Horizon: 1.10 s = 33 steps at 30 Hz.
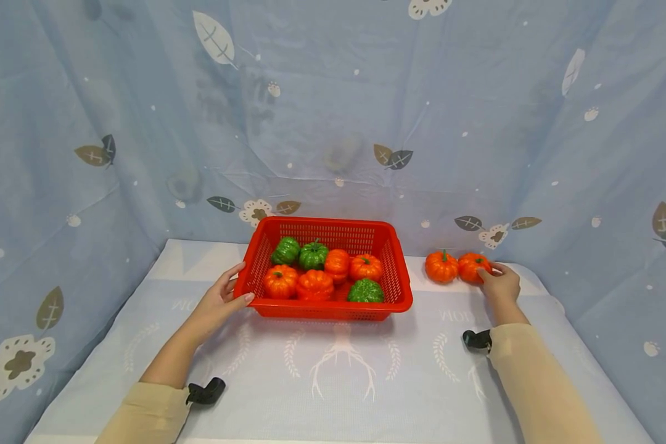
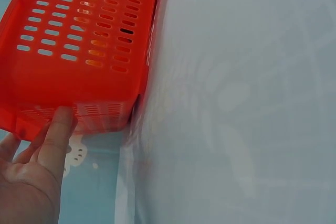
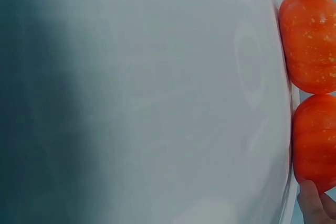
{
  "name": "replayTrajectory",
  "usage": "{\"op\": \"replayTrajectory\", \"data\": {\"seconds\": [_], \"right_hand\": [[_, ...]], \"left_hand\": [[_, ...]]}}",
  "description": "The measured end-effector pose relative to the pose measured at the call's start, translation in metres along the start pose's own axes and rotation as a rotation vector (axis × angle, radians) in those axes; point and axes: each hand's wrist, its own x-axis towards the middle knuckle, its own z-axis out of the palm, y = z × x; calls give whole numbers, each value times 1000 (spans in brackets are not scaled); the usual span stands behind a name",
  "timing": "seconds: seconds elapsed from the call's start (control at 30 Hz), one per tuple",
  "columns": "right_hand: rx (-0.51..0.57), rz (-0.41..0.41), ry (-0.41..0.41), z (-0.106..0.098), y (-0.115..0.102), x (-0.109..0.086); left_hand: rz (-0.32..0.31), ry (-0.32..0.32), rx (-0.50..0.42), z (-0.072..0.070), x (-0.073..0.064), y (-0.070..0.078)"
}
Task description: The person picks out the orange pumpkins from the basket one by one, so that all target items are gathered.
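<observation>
A red plastic basket (image 1: 324, 310) with slotted walls holds several small orange pumpkins (image 1: 280, 282) and green pumpkins (image 1: 366, 291). My left hand (image 1: 220, 303) grips its left front corner, the thumb on the front rim and the fingers along the left side. In the left wrist view those fingertips (image 2: 63, 116) press the basket's outer wall. To the right of the basket, two orange pumpkins sit side by side on the table. My right hand (image 1: 501, 287) holds the right-hand pumpkin (image 1: 472, 266) between thumb and fingers; the other pumpkin (image 1: 441, 266) is just left of it.
A pale printed cloth covers the table (image 1: 344, 382). Blue patterned curtains (image 1: 333, 111) hang close behind it and along both sides. A black device (image 1: 206, 392) is strapped at the left wrist, and another black device (image 1: 476, 340) at the right.
</observation>
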Motion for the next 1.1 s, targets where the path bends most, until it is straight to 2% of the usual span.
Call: {"op": "replayTrajectory", "data": {"seconds": [0.27, 0.53, 0.83, 1.1], "right_hand": [[-9, 12, -23, -3, 2, 2], [20, 55, -85, -16, 0, -1], [2, -24, -67, -28, -10, -17], [70, -110, -74, -28, -27, -46]], "left_hand": [[3, -2, 5, 0, -1, 1], [8, 0, 9, 0, 0, 1], [7, -5, 0, 0, 0, 1], [-6, 4, 24, 0, -1, 2]]}}
